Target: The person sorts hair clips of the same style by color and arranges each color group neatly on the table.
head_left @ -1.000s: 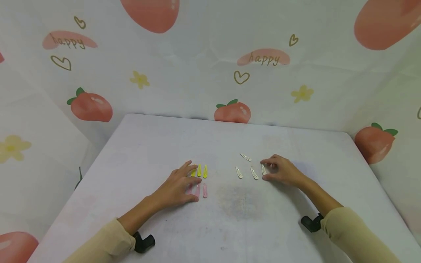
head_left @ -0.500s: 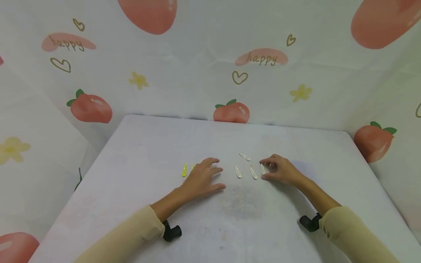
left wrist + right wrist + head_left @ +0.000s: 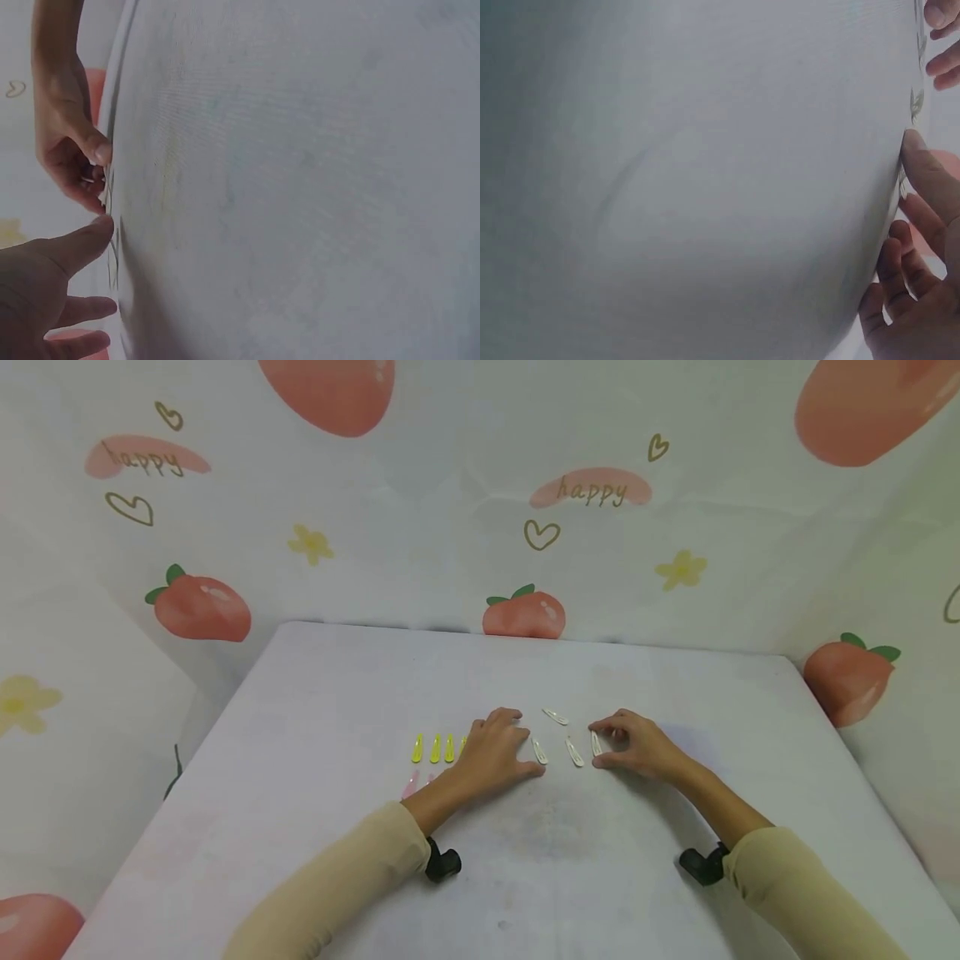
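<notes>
In the head view my right hand (image 3: 641,747) pinches a white snap hair clip (image 3: 596,743) by its two ends, between thumb and forefinger. My left hand (image 3: 491,756) reaches in from the left, thumb and fingers spread apart around the leftmost white hair clip (image 3: 539,752). Between the hands lies another white hair clip (image 3: 573,752), and one more white clip (image 3: 556,717) lies slanted farther back. The left wrist view shows the left thumb (image 3: 94,236) apart from its fingers.
Left of the left hand, several yellow hair clips (image 3: 435,749) stand in a row, partly covered by that hand. Nearer are pink hair clips (image 3: 410,785), mostly hidden by the left wrist. All lie on a white table (image 3: 510,877) before a peach-print cloth (image 3: 420,510).
My left hand has moved right from the yellow and pink clips to the leftmost white clip, uncovering some yellow ones. The right hand stays on its white clip.
</notes>
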`<move>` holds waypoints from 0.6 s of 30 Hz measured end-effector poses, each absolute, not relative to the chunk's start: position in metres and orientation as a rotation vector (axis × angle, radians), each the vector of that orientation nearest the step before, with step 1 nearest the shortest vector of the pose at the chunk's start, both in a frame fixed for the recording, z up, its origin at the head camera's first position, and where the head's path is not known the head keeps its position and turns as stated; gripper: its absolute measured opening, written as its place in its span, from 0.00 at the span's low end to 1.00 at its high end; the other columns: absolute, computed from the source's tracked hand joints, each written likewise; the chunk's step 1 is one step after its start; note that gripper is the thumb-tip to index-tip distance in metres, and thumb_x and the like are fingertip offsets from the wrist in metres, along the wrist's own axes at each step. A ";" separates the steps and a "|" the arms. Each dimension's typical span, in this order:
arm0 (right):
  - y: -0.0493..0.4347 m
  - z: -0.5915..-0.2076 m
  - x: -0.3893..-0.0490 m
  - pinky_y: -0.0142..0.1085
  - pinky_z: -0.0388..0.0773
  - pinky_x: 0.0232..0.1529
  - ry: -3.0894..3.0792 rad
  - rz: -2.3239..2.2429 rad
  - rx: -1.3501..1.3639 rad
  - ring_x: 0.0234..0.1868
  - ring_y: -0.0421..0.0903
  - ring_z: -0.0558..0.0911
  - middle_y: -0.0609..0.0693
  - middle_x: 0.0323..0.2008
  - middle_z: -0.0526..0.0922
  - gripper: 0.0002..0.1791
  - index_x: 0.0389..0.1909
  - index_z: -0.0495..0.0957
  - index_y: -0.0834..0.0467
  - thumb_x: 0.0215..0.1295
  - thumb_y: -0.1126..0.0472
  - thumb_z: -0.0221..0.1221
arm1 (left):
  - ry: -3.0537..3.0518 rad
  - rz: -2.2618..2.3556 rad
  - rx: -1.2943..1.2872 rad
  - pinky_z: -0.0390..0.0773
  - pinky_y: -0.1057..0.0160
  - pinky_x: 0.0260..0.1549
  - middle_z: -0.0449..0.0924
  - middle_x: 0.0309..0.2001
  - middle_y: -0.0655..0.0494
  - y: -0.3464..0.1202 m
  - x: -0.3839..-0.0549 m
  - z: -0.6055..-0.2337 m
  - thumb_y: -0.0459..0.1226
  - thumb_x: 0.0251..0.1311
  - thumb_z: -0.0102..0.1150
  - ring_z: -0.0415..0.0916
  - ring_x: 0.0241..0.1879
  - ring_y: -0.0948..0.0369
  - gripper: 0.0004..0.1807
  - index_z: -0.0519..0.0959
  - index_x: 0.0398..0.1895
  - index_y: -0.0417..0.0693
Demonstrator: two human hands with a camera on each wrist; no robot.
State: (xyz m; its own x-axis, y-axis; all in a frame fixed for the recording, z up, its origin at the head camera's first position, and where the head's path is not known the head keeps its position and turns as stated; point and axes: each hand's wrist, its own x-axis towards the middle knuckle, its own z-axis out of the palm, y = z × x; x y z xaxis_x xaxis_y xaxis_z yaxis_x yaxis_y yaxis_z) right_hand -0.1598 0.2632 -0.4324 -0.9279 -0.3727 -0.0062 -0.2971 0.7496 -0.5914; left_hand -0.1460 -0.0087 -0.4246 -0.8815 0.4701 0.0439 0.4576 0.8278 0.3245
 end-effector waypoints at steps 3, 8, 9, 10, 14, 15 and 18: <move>0.263 -0.432 -0.161 0.40 0.69 0.41 2.817 -0.917 -0.554 0.40 0.47 0.71 0.50 0.38 0.76 0.29 0.53 0.82 0.63 0.50 0.57 0.76 | 2.972 0.528 0.745 0.67 0.46 0.58 0.74 0.64 0.50 -0.010 -0.147 -0.427 0.57 0.55 0.69 0.63 0.69 0.55 0.31 0.84 0.54 0.46; 0.263 -0.432 -0.163 0.41 0.69 0.42 2.804 -0.910 -0.529 0.41 0.48 0.71 0.51 0.39 0.76 0.30 0.54 0.81 0.63 0.50 0.56 0.76 | 2.973 0.552 0.757 0.67 0.45 0.58 0.74 0.65 0.49 -0.010 -0.149 -0.430 0.59 0.55 0.68 0.63 0.68 0.54 0.33 0.84 0.55 0.47; 0.263 -0.431 -0.162 0.41 0.70 0.42 2.803 -0.907 -0.520 0.41 0.48 0.71 0.51 0.39 0.76 0.30 0.54 0.81 0.63 0.50 0.56 0.76 | 2.973 0.559 0.767 0.67 0.45 0.58 0.74 0.64 0.50 -0.009 -0.149 -0.430 0.59 0.55 0.68 0.63 0.68 0.54 0.32 0.84 0.55 0.47; 0.263 -0.431 -0.162 0.41 0.69 0.42 2.801 -0.905 -0.512 0.41 0.48 0.71 0.51 0.39 0.76 0.30 0.54 0.81 0.63 0.50 0.57 0.76 | 2.974 0.570 0.780 0.67 0.44 0.58 0.74 0.64 0.50 -0.009 -0.150 -0.431 0.58 0.56 0.68 0.64 0.68 0.54 0.31 0.84 0.54 0.47; 0.263 -0.431 -0.161 0.41 0.69 0.43 2.797 -0.919 -0.517 0.41 0.48 0.70 0.51 0.39 0.76 0.29 0.54 0.81 0.64 0.50 0.58 0.76 | 2.981 0.605 0.816 0.66 0.44 0.57 0.75 0.63 0.51 -0.007 -0.152 -0.432 0.53 0.58 0.68 0.65 0.67 0.56 0.23 0.87 0.50 0.49; 0.263 -0.432 -0.161 0.41 0.69 0.42 2.796 -0.929 -0.530 0.41 0.48 0.70 0.51 0.39 0.76 0.29 0.54 0.81 0.64 0.50 0.58 0.76 | 2.977 0.610 0.822 0.66 0.44 0.57 0.75 0.63 0.51 -0.007 -0.152 -0.432 0.53 0.58 0.68 0.65 0.67 0.56 0.22 0.87 0.50 0.49; 0.263 -0.432 -0.161 0.41 0.69 0.42 2.796 -0.949 -0.554 0.40 0.49 0.71 0.52 0.38 0.76 0.29 0.53 0.81 0.65 0.49 0.60 0.76 | 2.931 0.607 0.839 0.65 0.45 0.59 0.72 0.66 0.50 -0.007 -0.155 -0.431 0.52 0.57 0.69 0.62 0.69 0.55 0.25 0.84 0.55 0.50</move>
State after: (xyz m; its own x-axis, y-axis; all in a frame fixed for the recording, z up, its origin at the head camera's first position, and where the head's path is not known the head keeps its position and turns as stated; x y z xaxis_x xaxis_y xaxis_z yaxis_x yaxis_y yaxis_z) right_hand -0.1606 0.2629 -0.4322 -0.9229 -0.3849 -0.0115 -0.2984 0.7337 -0.6105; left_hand -0.1553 -0.0069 -0.4312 -0.8537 0.5155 0.0746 0.5027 0.7780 0.3768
